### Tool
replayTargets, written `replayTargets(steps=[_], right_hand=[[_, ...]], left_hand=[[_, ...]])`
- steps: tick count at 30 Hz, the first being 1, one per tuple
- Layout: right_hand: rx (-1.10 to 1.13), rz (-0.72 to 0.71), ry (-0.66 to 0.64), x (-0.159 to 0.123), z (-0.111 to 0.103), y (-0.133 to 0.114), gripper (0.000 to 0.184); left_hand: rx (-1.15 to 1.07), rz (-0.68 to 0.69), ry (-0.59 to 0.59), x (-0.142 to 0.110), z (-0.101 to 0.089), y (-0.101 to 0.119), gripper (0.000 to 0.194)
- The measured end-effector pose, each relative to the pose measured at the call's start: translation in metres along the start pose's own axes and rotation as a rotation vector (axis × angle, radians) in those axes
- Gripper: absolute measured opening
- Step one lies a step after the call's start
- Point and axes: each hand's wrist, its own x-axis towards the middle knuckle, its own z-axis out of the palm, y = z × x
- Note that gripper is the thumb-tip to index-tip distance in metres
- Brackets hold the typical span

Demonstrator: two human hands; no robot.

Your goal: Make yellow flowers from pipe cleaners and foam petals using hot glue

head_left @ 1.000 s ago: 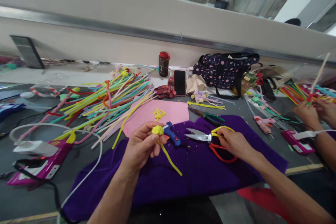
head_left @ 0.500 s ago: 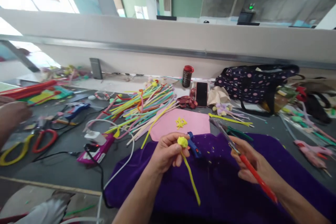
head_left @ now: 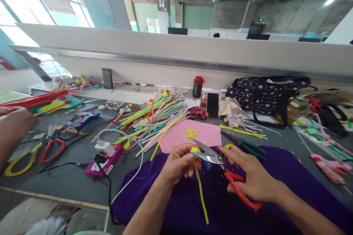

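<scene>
My left hand (head_left: 180,163) pinches a yellow fuzzy ball (head_left: 195,149) whose yellow pipe cleaner stem (head_left: 202,194) hangs down over the purple cloth (head_left: 149,187). Around the handles of red-handled scissors (head_left: 239,187) my right hand (head_left: 248,172) is closed. Their blades are spread and lie at the yellow ball, one above the other, partly in front of it. A blue tool (head_left: 206,165) on the cloth is mostly hidden behind the blades. Beyond the hands, small yellow pieces (head_left: 191,134) lie on a pink sheet (head_left: 171,137).
Behind the sheet lies a heap of colourful pipe cleaners (head_left: 157,114). Green-handled pliers (head_left: 250,147) are right of it. A purple power strip (head_left: 106,163) with cables stands left. Another person's hand (head_left: 16,123) is at the far left, near yellow-handled scissors (head_left: 22,163). A phone (head_left: 212,105) and bottle (head_left: 198,87) stand behind.
My right hand has brought the scissors leftward to the yellow ball, and their blades have opened. The left hand still holds the ball. The view has tilted up slightly.
</scene>
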Motion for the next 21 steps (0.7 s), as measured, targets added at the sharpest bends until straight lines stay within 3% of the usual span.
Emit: replayTargets(steps=[8, 21], right_hand=[[-0.079, -0.031, 0.117, 0.009, 0.011, -0.004, 0.084], [-0.108, -0.061, 0.104, 0.009, 0.014, 0.0, 0.074]], left_hand=[[0.038, 0.029, 0.032, 0.001, 0.0, -0.001, 0.036], [0.118, 0.003, 0.027, 0.002, 0.0, 0.0, 0.039]])
